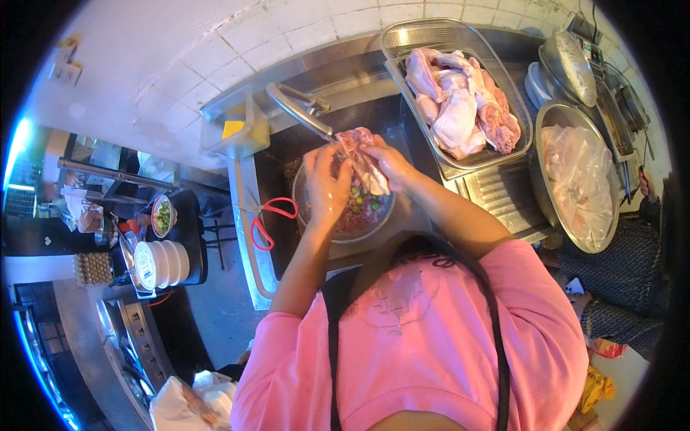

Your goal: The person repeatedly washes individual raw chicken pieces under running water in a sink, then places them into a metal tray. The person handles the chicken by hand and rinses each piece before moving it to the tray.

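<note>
Under the spout of a metal faucet (302, 110), my right hand (392, 164) grips a piece of raw chicken (372, 175) with skin on it. My left hand (329, 188) is wet and holds the near side of the same piece, its thumb against the meat. Both hands are above a round bowl (350, 237) in the sink (412, 207). Reddish water and small green and yellow pieces show in the bowl, partly hidden by my hands. Scissors with red handles (260, 223) rest at the sink's left edge.
A wire-mesh basket (396, 51) of raw chicken stands right of the sink, beside a steel bowl (547, 188) holding a plastic bag of meat. A plastic tub (213, 126) with a yellow sponge (233, 129) sits behind left. Another person's patterned sleeve (620, 318) appears at right.
</note>
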`<state>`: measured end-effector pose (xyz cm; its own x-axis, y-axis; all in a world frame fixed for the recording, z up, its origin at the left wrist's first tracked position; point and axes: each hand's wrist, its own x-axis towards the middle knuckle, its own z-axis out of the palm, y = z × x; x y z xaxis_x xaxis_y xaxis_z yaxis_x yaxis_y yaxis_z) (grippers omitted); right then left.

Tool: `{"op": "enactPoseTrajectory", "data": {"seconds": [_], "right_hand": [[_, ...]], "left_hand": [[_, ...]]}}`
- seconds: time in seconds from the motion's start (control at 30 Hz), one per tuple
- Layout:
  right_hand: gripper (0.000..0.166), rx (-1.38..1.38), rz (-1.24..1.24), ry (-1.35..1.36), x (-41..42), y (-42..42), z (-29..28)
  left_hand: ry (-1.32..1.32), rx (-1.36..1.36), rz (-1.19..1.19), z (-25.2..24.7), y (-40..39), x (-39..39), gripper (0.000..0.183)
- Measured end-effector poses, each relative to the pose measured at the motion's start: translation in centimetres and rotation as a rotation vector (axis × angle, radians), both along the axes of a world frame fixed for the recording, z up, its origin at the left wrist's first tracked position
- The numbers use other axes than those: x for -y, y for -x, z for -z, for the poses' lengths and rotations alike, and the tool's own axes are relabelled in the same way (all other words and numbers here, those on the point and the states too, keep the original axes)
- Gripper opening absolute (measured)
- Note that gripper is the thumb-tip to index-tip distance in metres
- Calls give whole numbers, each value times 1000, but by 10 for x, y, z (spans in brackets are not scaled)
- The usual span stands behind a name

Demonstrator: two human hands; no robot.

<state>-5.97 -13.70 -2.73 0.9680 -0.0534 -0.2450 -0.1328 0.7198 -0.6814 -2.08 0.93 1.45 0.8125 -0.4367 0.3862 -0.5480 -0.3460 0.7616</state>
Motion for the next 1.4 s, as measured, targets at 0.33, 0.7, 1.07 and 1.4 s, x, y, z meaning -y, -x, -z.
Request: {"op": "enactPoseTrajectory", "data": {"seconds": [0.33, 0.7, 1.07, 1.4], "right_hand": [[30, -42, -14, 835, -2, -18, 22], [40, -149, -160, 1079, 15, -14, 10], [29, -138, -118, 831, 18, -5, -4], [36, -105, -166, 991, 22, -8, 8]], "left_hand": [[-273, 214, -26, 19, -2, 9, 20], [-409, 168, 210, 22, -26, 9, 7], [-257, 352, 174, 26, -25, 23, 8], [-197, 223, 82, 31, -51, 3, 11]]}}
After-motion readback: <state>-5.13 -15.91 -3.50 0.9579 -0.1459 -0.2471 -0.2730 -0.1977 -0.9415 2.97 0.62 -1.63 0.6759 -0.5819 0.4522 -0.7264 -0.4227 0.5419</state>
